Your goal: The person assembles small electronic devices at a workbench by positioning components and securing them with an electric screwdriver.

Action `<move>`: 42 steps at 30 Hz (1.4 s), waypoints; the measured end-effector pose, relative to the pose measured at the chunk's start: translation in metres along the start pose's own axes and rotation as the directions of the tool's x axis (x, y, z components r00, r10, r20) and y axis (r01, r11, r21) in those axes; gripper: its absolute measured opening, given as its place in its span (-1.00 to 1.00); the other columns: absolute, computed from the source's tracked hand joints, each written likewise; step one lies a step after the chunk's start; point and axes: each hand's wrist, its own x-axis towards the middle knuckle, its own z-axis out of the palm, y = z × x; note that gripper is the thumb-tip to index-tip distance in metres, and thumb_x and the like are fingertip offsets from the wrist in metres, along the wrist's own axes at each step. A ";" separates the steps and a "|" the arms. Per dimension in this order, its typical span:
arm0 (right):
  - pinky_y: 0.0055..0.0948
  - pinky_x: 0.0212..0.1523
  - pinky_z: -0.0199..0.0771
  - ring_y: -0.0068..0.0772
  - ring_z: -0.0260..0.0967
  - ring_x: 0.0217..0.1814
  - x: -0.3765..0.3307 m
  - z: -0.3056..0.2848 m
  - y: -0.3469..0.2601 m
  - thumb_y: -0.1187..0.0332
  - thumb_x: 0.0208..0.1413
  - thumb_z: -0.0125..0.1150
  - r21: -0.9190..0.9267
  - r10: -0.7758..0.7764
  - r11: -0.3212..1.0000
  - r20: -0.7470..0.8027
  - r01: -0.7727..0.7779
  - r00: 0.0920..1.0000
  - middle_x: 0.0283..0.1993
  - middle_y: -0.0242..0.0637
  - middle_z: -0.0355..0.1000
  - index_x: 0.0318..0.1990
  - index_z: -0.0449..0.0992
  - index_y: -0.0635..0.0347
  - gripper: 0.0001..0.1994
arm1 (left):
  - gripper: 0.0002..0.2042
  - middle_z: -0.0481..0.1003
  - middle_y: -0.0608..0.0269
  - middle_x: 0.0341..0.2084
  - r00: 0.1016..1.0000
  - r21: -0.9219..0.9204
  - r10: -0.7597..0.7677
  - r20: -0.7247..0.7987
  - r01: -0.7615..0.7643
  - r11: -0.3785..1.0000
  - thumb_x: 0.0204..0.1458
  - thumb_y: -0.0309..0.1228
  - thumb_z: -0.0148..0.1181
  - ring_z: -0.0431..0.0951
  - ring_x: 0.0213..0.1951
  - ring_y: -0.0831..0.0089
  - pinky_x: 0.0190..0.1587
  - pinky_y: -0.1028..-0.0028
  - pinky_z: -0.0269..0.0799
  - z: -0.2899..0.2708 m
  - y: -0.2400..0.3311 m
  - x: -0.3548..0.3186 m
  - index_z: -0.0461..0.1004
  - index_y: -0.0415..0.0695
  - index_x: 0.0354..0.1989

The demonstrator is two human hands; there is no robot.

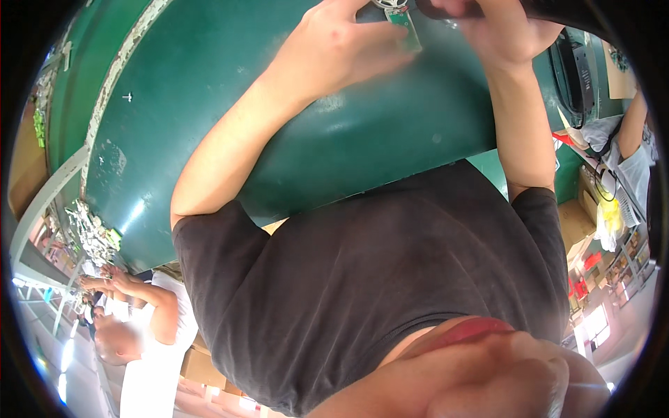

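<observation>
Right at the top edge of the view sits a small green circuit board (406,26), hanging down from a round metal part (390,3) that the frame mostly cuts off. Left hand (334,49) is curled over it, fingers bent and drawn together around the board's left side, fingertips touching it. Right hand (498,28) closes in from the other side, fingers folded down toward the same piece, though what exactly they pinch I cannot tell, as the rim crops it. This looks like a fitting or fiddling step on that board, both hands working it above the green table (293,139). Any next move calls for fine fingertip control. Further out: a black tray-like bin (578,70) at the right, contents unclear. Far left, a heap of small pale parts (90,230), with another person's hands (111,282) busy beside it.
</observation>
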 end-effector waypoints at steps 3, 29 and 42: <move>-0.58 -0.57 0.30 -0.59 0.21 -0.66 -0.002 0.001 0.003 0.59 0.22 0.10 -0.056 -0.017 0.998 -0.008 0.017 1.000 -0.54 -0.38 0.30 0.38 0.04 0.34 -0.40 | -0.76 0.34 -0.29 0.28 0.993 -0.003 0.091 -0.077 -0.091 0.996 -0.13 -0.39 0.51 0.46 0.23 -0.16 0.24 0.17 0.46 0.002 -0.003 -0.002 0.68 -0.22 -0.29; -0.49 -0.29 0.40 -0.64 0.31 -0.38 -0.014 -0.012 0.044 0.60 0.08 0.36 -0.011 -0.149 0.988 0.184 0.154 0.971 -0.37 -0.45 0.46 0.02 0.39 0.26 -0.63 | -0.62 0.48 0.00 0.18 0.997 -0.072 -0.079 -0.004 0.078 0.994 -0.19 -0.39 0.58 0.51 0.21 -0.02 0.18 0.17 0.56 -0.006 0.012 0.005 0.66 -0.15 -0.13; -0.47 -0.47 0.42 -0.50 0.34 -0.54 -0.005 0.001 0.024 0.69 0.19 0.19 0.008 -0.127 0.992 0.127 0.127 0.984 -0.45 -0.28 0.44 0.19 0.22 0.20 -0.54 | -0.71 0.59 -0.11 0.05 0.964 0.149 -0.267 0.007 0.263 0.953 -0.21 -0.34 0.60 0.59 0.16 0.05 0.20 0.22 0.51 -0.067 -0.064 0.032 0.65 -0.17 -0.33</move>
